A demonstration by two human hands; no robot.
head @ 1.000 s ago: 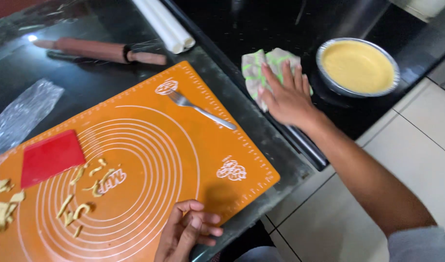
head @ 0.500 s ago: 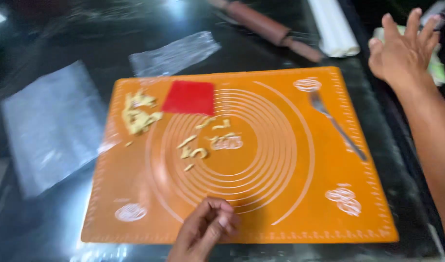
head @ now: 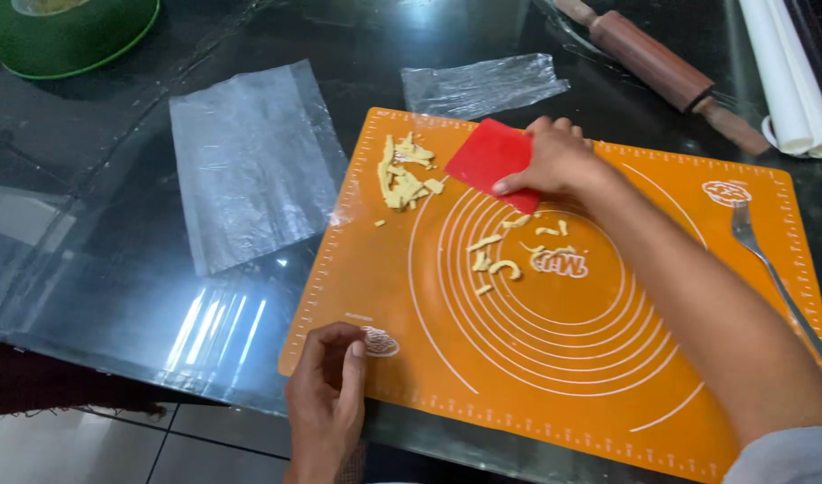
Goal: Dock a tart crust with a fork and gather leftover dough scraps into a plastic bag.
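Observation:
An orange silicone baking mat (head: 608, 376) with white circles lies on a dark glass table. My right hand (head: 559, 161) grips a red plastic scraper (head: 484, 157) at the mat's upper part. A small heap of pale dough scraps (head: 404, 175) sits just left of the scraper, and several loose dough strips (head: 505, 255) lie below it near the mat's centre. My left hand (head: 328, 399) presses on the mat's near left corner, fingers curled on its edge.
A metal fork (head: 769, 269) rests on the mat's right side. A wooden rolling pin (head: 662, 67) and a white roll (head: 787, 72) lie at the far right. Two sheets of clear plastic wrap (head: 254, 161) (head: 482, 85) lie left and behind. A green bowl (head: 66, 36) stands far left.
My right hand has come from the table's right side over to the mat and taken hold of the red scraper. The view has swung left; my left hand stays on the near edge.

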